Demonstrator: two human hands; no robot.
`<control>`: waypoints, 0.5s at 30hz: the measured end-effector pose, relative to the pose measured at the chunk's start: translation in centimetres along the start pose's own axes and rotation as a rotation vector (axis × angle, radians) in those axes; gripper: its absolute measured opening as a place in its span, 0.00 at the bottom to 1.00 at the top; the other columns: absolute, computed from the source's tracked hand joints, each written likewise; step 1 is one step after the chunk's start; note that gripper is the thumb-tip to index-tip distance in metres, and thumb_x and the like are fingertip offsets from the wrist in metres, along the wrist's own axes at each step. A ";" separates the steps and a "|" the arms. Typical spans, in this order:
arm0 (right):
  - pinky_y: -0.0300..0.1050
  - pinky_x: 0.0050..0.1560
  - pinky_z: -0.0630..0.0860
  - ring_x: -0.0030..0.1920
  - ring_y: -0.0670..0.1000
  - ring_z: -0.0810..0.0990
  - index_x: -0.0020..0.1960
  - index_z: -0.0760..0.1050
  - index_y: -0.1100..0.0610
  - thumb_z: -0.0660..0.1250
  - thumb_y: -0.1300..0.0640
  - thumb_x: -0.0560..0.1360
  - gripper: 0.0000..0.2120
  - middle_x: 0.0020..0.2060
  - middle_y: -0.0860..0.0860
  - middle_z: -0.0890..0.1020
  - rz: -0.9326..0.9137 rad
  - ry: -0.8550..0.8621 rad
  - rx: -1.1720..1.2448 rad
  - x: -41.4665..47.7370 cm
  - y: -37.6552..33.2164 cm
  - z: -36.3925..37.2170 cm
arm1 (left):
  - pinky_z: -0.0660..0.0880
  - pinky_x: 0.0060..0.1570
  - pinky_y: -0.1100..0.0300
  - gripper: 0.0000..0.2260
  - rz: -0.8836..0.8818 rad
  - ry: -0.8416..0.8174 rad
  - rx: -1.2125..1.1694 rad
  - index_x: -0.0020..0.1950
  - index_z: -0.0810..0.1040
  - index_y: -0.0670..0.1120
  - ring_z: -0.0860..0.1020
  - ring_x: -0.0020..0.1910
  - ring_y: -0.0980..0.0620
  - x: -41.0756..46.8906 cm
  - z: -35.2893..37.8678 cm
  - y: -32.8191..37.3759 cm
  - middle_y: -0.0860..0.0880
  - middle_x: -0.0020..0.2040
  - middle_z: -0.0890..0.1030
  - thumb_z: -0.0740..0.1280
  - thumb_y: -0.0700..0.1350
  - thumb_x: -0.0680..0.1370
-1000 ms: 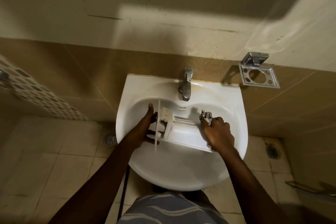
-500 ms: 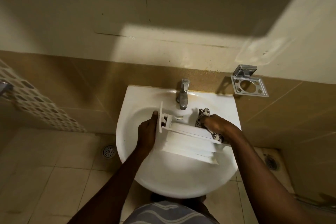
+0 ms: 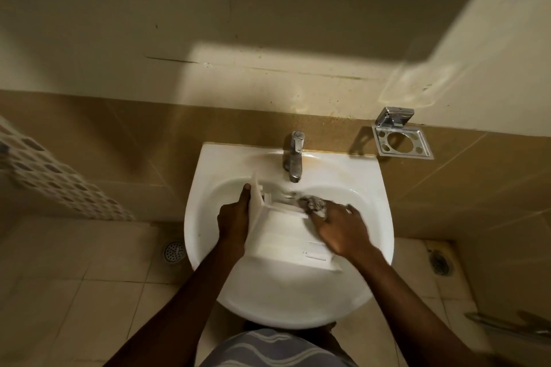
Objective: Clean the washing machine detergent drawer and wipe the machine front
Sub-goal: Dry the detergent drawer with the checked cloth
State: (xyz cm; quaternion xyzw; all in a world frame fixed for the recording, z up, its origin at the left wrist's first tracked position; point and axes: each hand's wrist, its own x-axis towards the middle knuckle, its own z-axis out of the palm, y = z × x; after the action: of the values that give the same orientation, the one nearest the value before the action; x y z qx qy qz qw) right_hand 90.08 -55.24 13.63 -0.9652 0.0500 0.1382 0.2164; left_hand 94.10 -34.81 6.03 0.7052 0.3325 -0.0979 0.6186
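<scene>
- A white plastic detergent drawer [image 3: 286, 243], boxy with a flat front panel and ribbed inner walls, lies inside a glossy white ceramic sink [image 3: 205, 188], its front panel toward the left side of the bowl.
- The left hand [image 3: 234, 222] grips the drawer's front panel, thumb along the panel's outer face and fingers wrapped behind it.
- The right hand [image 3: 340, 228] presses a crumpled grey cloth [image 3: 313, 204] onto the far rear corner of the drawer; the fingers curl down over the cloth, which looks blurred.
- A short brushed-metal tap [image 3: 294, 156] stands at the back of the sink, its spout just above and beyond the drawer.
- The sink has a rounded front rim and a straight back edge that meets a speckled brown tiled wall; a rusty stain tints the ceramic near the tap.
- A chrome holder [image 3: 402, 143], a flat rectangular plate with one large round hole and smaller ones, is fixed to the wall right of the sink.
- Pale square floor tiles spread on both sides of the sink, with a round metal drain [image 3: 173, 251] at left.
</scene>
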 end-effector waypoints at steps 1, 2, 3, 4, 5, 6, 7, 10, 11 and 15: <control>0.49 0.68 0.63 0.65 0.56 0.75 0.64 0.76 0.52 0.55 0.45 0.82 0.18 0.62 0.53 0.80 0.076 -0.010 0.008 0.2 1.2 -0.2 | 0.78 0.57 0.43 0.29 -0.020 0.010 0.010 0.49 0.83 0.40 0.81 0.47 0.41 0.2 -0.1 -0.1 0.42 0.46 0.84 0.63 0.68 0.76; 0.50 0.64 0.67 0.61 0.57 0.76 0.61 0.77 0.54 0.55 0.45 0.81 0.18 0.59 0.55 0.81 0.143 -0.026 0.059 0.4 2.3 -0.4 | 0.78 0.57 0.44 0.30 -0.037 0.017 0.015 0.49 0.82 0.40 0.81 0.48 0.41 0.4 -0.1 -0.3 0.42 0.46 0.83 0.63 0.68 0.76; 0.51 0.60 0.71 0.58 0.58 0.77 0.57 0.78 0.53 0.57 0.43 0.79 0.18 0.57 0.55 0.82 0.198 -0.017 0.175 0.5 3.0 -0.4 | 0.78 0.57 0.45 0.30 -0.054 0.019 0.022 0.50 0.82 0.39 0.81 0.48 0.41 0.6 -0.1 -0.4 0.42 0.46 0.83 0.62 0.67 0.77; 0.53 0.57 0.74 0.54 0.58 0.79 0.53 0.79 0.51 0.58 0.40 0.76 0.18 0.53 0.54 0.83 0.256 0.025 0.352 0.4 3.0 -0.5 | 0.77 0.57 0.46 0.29 -0.079 0.016 0.029 0.51 0.81 0.39 0.80 0.49 0.42 0.5 0.1 -0.4 0.42 0.47 0.82 0.62 0.67 0.77; 0.57 0.54 0.77 0.49 0.56 0.79 0.49 0.78 0.49 0.60 0.38 0.72 0.18 0.47 0.51 0.83 0.300 0.114 0.553 0.4 2.9 -0.5 | 0.77 0.58 0.46 0.29 -0.103 0.005 0.035 0.52 0.81 0.39 0.80 0.49 0.41 0.6 0.2 -0.5 0.43 0.46 0.82 0.62 0.66 0.78; 0.59 0.51 0.78 0.44 0.53 0.79 0.45 0.78 0.47 0.61 0.37 0.68 0.16 0.41 0.47 0.82 0.326 0.235 0.733 0.3 2.6 -0.3 | 0.77 0.58 0.45 0.29 -0.127 -0.019 0.023 0.52 0.81 0.39 0.80 0.49 0.41 0.7 0.2 -0.6 0.42 0.46 0.82 0.62 0.66 0.78; 0.59 0.47 0.78 0.39 0.50 0.77 0.42 0.78 0.46 0.62 0.39 0.68 0.13 0.36 0.44 0.80 0.326 0.367 0.893 0.4 2.5 -0.1 | 0.78 0.58 0.44 0.30 -0.153 -0.056 -0.007 0.51 0.82 0.40 0.81 0.49 0.40 1.0 0.2 -0.9 0.42 0.47 0.83 0.62 0.68 0.77; 0.46 0.33 0.75 0.32 0.47 0.72 0.43 0.78 0.47 0.63 0.46 0.71 0.07 0.32 0.45 0.75 0.326 0.625 1.194 0.2 0.5 0.0 | 0.79 0.47 0.51 0.32 -0.197 -0.180 -0.054 0.41 0.79 0.41 0.81 0.40 0.43 1.1 0.2 -1.5 0.43 0.41 0.82 0.62 0.71 0.74; 0.45 0.32 0.75 0.31 0.48 0.74 0.45 0.78 0.49 0.62 0.47 0.71 0.09 0.33 0.47 0.77 0.320 0.650 1.234 0.3 0.0 0.3 | 0.77 0.42 0.53 0.31 -0.175 -0.189 -0.021 0.39 0.77 0.42 0.80 0.38 0.44 1.0 0.4 -1.5 0.44 0.39 0.81 0.61 0.71 0.75; 0.50 0.65 0.74 0.60 0.53 0.79 0.65 0.76 0.60 0.61 0.50 0.73 0.24 0.59 0.55 0.82 0.274 0.644 1.216 -0.2 -1.9 3.0 | 0.76 0.44 0.51 0.30 -0.008 -0.112 0.126 0.34 0.76 0.44 0.79 0.38 0.44 1.0 1.1 -1.4 0.45 0.36 0.80 0.59 0.69 0.77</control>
State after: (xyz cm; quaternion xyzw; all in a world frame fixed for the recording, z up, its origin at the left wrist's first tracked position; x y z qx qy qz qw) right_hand 89.47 -52.20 11.87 -0.6509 0.3012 -0.1810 0.6729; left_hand 94.33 -35.45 4.13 0.7350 0.2933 -0.1602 0.5900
